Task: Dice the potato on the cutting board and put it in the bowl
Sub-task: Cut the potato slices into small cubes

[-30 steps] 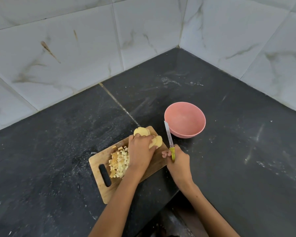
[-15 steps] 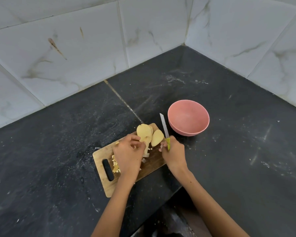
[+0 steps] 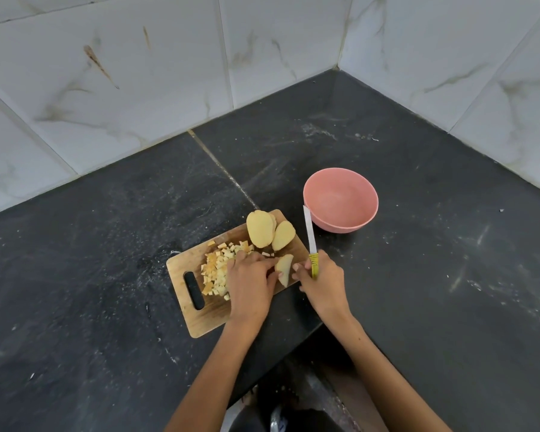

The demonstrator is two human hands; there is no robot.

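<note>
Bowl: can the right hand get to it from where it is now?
Probably yes. The bowl sits just beyond the right hand with bare counter between, but that hand grips the knife, so its fingers aren't free.

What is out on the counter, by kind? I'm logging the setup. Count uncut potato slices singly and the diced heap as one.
Cutting board: 1
Bowl: 1
Knife: 1
Potato slices: 3 visible
Diced heap: 1
Total: 7

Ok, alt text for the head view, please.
A left hand holds a potato slice on a wooden cutting board beside diced potato, while the right hand grips a knife. An empty pink bowl sits nearby.
</note>
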